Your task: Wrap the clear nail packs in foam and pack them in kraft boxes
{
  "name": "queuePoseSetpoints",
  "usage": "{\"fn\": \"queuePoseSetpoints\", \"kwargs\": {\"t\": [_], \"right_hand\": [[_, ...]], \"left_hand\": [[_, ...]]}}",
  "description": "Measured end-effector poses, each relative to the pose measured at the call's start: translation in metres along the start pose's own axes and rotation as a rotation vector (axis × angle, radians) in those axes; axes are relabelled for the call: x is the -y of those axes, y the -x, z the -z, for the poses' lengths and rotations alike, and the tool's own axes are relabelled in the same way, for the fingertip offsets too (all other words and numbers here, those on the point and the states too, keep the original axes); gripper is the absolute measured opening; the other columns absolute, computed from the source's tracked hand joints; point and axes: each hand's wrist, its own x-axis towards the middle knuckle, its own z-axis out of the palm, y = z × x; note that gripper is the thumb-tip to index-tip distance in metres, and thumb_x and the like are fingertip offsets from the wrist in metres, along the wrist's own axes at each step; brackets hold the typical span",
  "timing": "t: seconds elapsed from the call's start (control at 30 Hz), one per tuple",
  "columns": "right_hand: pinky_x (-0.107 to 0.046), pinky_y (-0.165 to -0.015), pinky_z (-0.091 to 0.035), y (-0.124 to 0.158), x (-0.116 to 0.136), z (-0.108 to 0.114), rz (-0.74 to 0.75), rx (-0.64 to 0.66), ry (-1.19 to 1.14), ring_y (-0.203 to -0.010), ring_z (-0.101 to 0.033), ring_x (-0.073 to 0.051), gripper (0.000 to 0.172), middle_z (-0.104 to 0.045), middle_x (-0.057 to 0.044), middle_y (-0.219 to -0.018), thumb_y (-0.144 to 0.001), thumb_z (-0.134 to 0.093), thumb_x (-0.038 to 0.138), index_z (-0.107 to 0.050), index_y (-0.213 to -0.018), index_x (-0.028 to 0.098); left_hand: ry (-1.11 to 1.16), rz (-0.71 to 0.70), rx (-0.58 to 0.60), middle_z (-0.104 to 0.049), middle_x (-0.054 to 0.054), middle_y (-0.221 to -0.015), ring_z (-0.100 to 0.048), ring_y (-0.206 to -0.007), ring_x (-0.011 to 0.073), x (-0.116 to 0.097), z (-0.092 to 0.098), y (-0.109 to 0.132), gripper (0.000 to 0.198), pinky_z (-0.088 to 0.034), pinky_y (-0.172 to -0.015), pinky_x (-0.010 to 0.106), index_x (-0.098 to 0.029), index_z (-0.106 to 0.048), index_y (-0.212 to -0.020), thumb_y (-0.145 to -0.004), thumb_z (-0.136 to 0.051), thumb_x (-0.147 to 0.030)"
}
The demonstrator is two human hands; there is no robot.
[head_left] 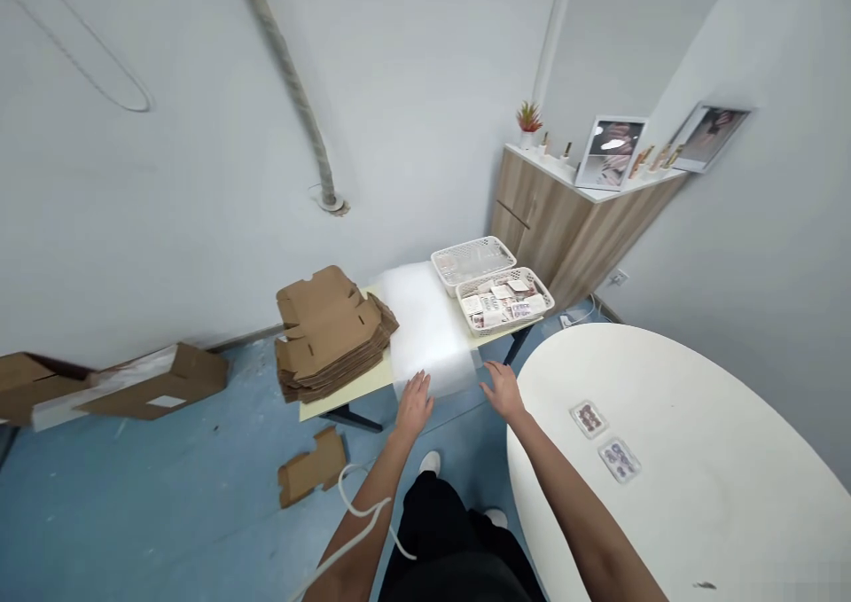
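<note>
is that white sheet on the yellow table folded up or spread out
Spread out: the white sheet lies across the table, overhanging its front edge.

Black trousers (435, 527), white shoes (431, 462) — bare forearms (558, 487), a white cable (387, 502).

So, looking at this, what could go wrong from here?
The white cable crosses in front of the left arm and could snag. The translucent sheet overhangs the near edge of the table, close to the left hand and right hand, so a brush might shift it. The cardboard piece on the floor might get stepped on.
</note>
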Motion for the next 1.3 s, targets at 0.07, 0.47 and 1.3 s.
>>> {"fn": "queuePoseSetpoints", "kwargs": {"t": [0.07, 0.47, 1.3], "right_hand": [[-0.054, -0.110, -0.031, -0.015, 0.027, -0.017, 0.043, 0.078, 0.018, -0.125, -0.050, -0.030, 0.047, -0.056, -0.015, -0.135, -0.087, -0.053, 0.027, -0.051, -0.133, 0.019], [-0.054, -0.117, -0.015, -0.076, 0.091, -0.086, 0.081, 0.296, 0.065, -0.143, -0.028, -0.030, 0.071, -0.033, -0.014, -0.154, -0.081, -0.063, 0.025, -0.036, -0.147, 0.020], [-0.063, -0.115, -0.004, -0.091, 0.143, -0.053, -0.142, 0.121, -0.074, -0.143, -0.029, -0.029, 0.057, -0.040, -0.011, -0.151, -0.092, -0.048, 0.045, -0.042, -0.144, 0.023]], "left_hand": [[-0.033, -0.020, 0.021, -0.046, 0.015, -0.146, -0.039, -0.139, 0.0266, 0.023, 0.007, -0.002, 0.051, -0.033, -0.114, 0.049, -0.015, -0.045, -0.136, -0.085, -0.044, -0.019], [-0.035, -0.270, 0.226, -0.044, 0.011, -0.149, -0.036, -0.140, 0.0211, 0.105, 0.018, -0.072, 0.050, -0.030, -0.117, 0.043, -0.020, -0.048, -0.134, -0.085, -0.051, -0.017], [0.403, -0.222, 0.148, -0.072, 0.005, -0.104, -0.068, -0.096, 0.0182, 0.080, 0.068, -0.117, 0.025, -0.053, -0.088, 0.032, -0.021, -0.068, -0.097, -0.095, -0.046, -0.032]]}}
